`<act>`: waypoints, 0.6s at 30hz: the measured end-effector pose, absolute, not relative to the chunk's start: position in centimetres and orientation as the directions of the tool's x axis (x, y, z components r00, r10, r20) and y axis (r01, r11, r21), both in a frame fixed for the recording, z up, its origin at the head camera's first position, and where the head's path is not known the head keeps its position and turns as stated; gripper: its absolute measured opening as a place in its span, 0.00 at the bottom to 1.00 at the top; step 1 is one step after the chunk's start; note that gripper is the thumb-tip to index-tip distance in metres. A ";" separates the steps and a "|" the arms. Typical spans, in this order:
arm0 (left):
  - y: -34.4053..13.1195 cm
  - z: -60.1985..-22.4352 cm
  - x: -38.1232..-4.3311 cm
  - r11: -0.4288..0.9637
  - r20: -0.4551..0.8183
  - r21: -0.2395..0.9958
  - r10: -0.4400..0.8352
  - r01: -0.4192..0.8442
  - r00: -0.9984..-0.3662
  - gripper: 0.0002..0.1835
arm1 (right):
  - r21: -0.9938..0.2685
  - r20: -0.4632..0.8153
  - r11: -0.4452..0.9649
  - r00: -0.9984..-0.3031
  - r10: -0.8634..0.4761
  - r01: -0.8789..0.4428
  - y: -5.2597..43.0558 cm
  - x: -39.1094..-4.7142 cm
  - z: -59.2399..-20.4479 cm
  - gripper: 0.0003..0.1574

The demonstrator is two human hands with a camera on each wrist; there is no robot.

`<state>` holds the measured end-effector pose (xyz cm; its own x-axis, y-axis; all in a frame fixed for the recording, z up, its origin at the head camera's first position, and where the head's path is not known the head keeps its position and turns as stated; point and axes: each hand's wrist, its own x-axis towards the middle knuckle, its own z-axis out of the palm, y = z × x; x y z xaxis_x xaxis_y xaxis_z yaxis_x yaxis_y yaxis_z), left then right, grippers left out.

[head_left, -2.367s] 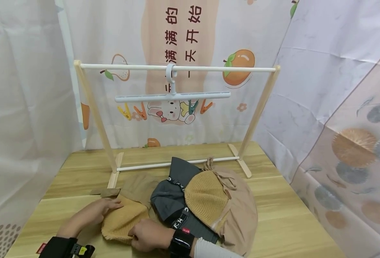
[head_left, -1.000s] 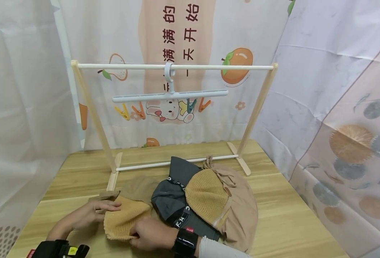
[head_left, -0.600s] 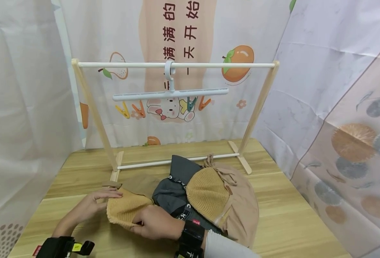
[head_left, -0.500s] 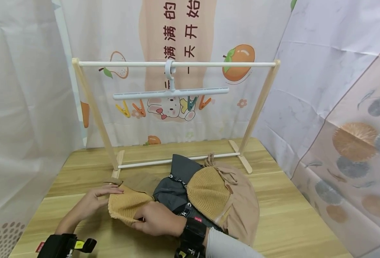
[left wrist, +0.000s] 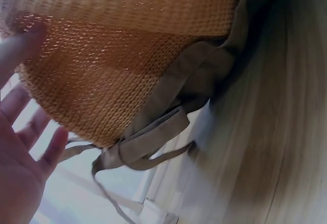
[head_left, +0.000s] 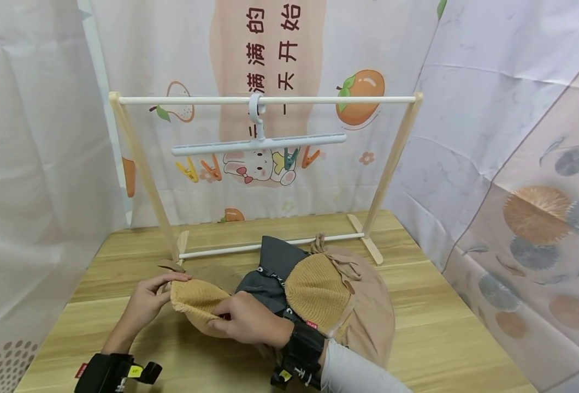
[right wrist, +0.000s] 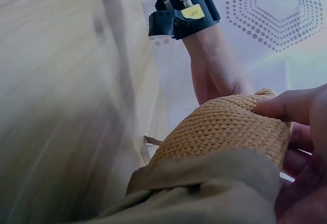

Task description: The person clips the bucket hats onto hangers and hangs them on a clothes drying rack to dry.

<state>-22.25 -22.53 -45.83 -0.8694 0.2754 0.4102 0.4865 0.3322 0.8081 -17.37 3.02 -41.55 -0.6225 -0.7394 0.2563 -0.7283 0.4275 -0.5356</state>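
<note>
A person's two hands held a yellow knit hat [head_left: 198,300] just above the worktop [head_left: 447,333] at lower centre left of the frame, its edge taken from opposite sides, apparently so the soft fabric stayed drawn out rather than sagging. A dark cap [head_left: 260,289] and a beige hat [head_left: 370,311] lay overlapping at lower centre, perhaps set to the right to leave working room. Above them, a pale hanger [head_left: 259,144] hung by its hook from the top rail of a wooden rack [head_left: 144,164], which carried it clear of the pile, with four clips [head_left: 188,171] showing beneath its bar. The left hand [head_left: 147,300] reached up from lower left, pinching the hat's left edge, thumb across the weave and the other fingers partly spread beyond it. The right hand [head_left: 250,322] reached in from lower right, wrist low, pinching the near edge between thumb and fingers
</note>
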 end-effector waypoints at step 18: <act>-21.2 -44.3 -22.6 0.262 0.495 0.800 0.221 0.541 -0.840 0.08 | -0.580 0.305 0.424 -0.668 -0.679 -0.696 4.4 -17.6 -39.7 0.10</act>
<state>-22.56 -21.19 -44.32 -0.8400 0.2211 0.4955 0.5405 0.2616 0.7996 -17.60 4.36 -39.67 -0.6679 -0.6789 0.3051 -0.6956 0.4237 -0.5801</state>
